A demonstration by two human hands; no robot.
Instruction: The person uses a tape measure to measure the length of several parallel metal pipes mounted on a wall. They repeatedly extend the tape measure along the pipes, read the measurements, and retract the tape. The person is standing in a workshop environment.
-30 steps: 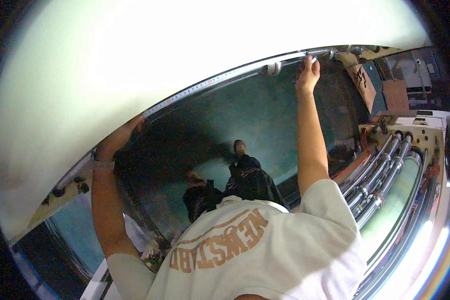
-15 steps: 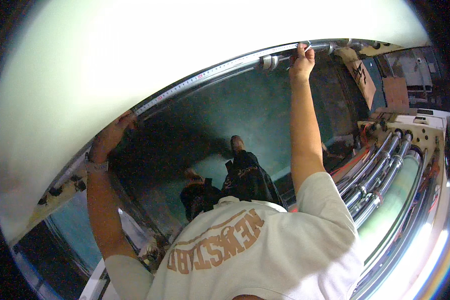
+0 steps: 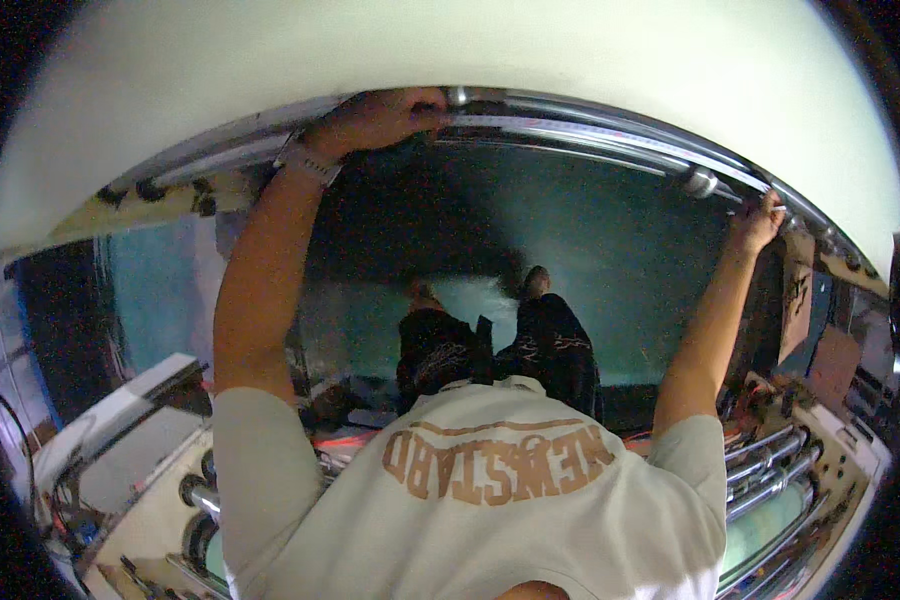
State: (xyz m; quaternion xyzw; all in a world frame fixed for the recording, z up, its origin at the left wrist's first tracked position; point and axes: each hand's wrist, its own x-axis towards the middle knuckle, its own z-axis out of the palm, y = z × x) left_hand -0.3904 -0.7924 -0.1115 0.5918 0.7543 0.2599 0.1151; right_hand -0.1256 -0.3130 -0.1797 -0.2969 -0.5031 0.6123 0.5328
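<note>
A white tape measure (image 3: 610, 137) is stretched between my two hands, its blade running along the shiny metal rods (image 3: 570, 106) below a large pale curved surface (image 3: 470, 45). At its left end, my left hand (image 3: 388, 115) is closed round the tape, with the fingertips partly in shadow. My right hand (image 3: 757, 224) pinches the other end close to the rods, and a small white piece shows at the fingertips. Just left of that hand, a metal collar (image 3: 701, 181) sits on a lower rod. A watch or bracelet (image 3: 310, 163) circles my left wrist.
Beneath the rods lies a dark green floor (image 3: 630, 300), where my feet stand. Behind me on both sides are machine frames with metal rollers (image 3: 770, 455). A cardboard piece (image 3: 796, 290) leans at the right, and a white panel (image 3: 120, 420) stands at the left.
The view has turned, so the rods lie more level and both hands appear farther right. Both hands stay on the tape, which shows more edge-on and dimmer than before.
</note>
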